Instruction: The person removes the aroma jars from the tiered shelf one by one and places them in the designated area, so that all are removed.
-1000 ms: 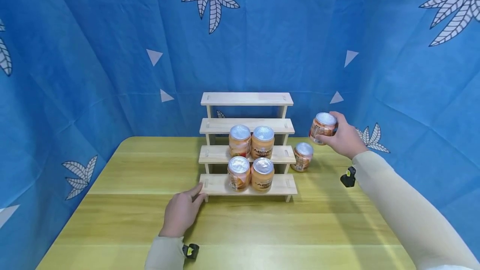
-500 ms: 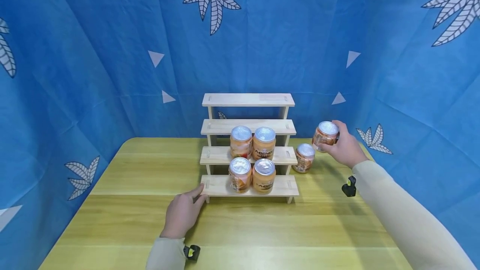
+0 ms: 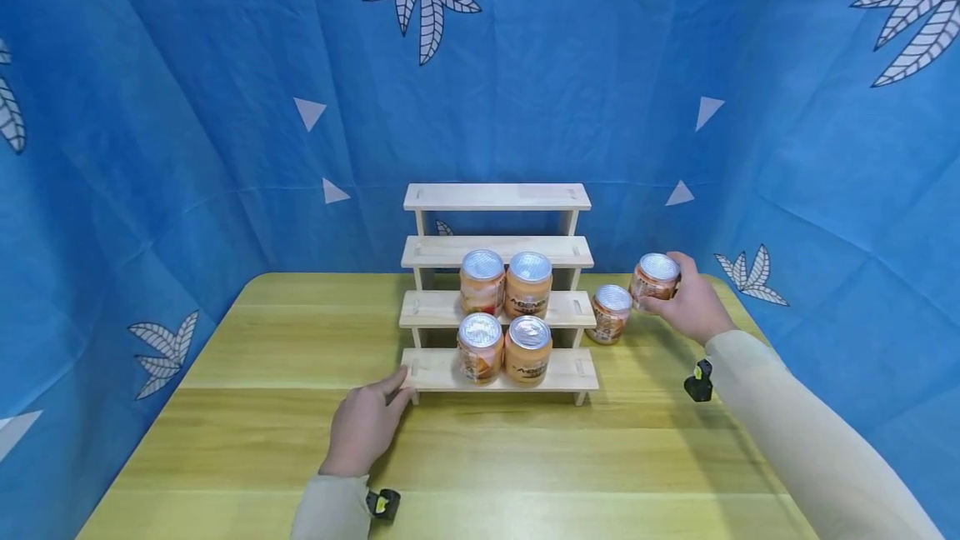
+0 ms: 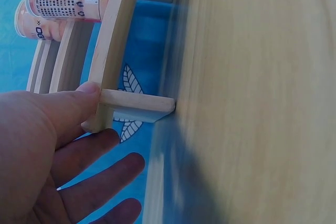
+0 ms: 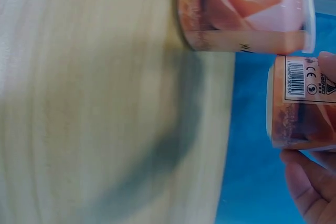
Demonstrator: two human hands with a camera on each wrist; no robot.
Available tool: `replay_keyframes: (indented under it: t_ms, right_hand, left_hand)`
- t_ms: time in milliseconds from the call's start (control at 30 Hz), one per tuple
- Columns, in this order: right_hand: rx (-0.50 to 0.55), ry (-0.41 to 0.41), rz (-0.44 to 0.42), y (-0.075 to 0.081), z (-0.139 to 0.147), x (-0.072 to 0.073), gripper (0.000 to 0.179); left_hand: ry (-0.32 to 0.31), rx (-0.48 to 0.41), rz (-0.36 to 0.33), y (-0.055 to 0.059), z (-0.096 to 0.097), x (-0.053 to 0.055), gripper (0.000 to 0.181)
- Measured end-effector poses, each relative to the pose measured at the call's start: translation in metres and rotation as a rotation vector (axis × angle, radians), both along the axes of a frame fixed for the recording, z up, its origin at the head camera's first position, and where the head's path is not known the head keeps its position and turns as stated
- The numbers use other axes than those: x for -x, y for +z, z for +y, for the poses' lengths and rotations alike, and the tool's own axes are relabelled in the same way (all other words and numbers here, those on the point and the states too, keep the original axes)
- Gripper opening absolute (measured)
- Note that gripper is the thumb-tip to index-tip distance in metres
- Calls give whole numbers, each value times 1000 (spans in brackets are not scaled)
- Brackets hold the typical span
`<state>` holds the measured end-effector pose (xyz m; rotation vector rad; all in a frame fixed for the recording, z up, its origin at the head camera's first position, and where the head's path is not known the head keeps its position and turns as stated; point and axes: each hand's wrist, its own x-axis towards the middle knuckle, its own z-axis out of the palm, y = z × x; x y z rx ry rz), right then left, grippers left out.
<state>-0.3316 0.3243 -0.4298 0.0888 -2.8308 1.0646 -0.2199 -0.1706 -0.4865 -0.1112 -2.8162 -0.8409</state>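
Note:
My right hand [image 3: 693, 307] grips a squat orange can [image 3: 655, 280] with a silvery lid, thumb on one side and fingers on the other. In the right wrist view the base of this held can [image 5: 304, 103] is off the table, close beside another standing can [image 5: 241, 14]. That second can [image 3: 610, 315] stands on the table by the wooden step shelf's right side. At the front left corner, my left hand [image 3: 367, 425] pinches the lowest board of the step shelf [image 3: 431, 367] between thumb and finger; its other fingers [image 4: 105, 187] are spread.
Two cans [image 3: 504, 350] stand side by side on the lowest board. Another pair of cans [image 3: 506, 285] is on the second board. The two upper boards [image 3: 497, 197] rise behind, near a blue cloth backdrop [image 3: 570, 65]. The wooden table [image 3: 525, 457] extends around the shelf.
My right hand has lowered the can and shifted it slightly right, so it is now lower behind the standing can. My left hand has stayed at the shelf corner.

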Motion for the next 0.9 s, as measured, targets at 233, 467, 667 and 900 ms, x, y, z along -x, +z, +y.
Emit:
replay_keyframes:
  t_ms: [233,467,667,900]
  right_hand:
    - [10,-3,-20,-20,2,-1,99]
    - [16,-10,-31,-34,3,0,98]
    - [3,-17,-40,-42,3,0,97]
    - [-16,-22,-49,-48,3,-1,97]
  left_hand:
    - [-8,-7,-11,-2,1,0,42]
    - [-5,-11,3,-1,-1,2,42]
    - [-5,7,12,-3,0,2,41]
    - [-4,11,28,-3,-1,2,40]
